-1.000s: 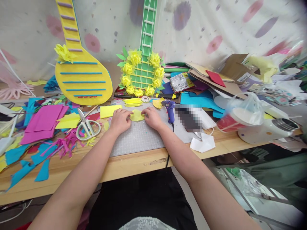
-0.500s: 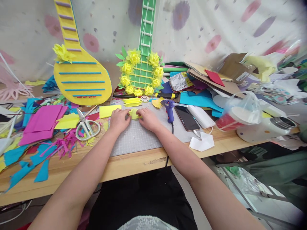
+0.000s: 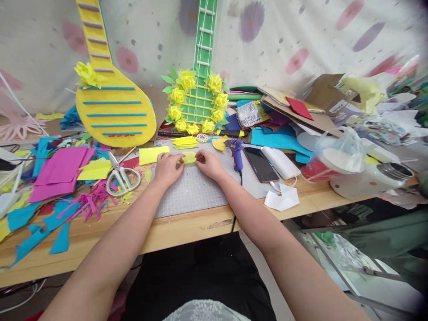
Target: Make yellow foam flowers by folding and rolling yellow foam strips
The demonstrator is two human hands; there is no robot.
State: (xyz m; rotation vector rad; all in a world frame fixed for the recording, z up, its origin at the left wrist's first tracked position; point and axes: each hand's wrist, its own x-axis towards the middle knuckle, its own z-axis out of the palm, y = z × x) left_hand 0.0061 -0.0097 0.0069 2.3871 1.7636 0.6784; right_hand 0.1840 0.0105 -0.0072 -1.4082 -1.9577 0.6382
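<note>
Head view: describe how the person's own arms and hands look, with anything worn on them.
The left grip and right grip are human hands without gloves. The left arm and right arm taper toward the wrists, with no sleeve, watch, bracelet or cable visible on them. Rings and nail details are too small to judge.

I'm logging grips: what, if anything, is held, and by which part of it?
A yellow paper piece, its left end by the left hand, its right end by the right hand.
</note>
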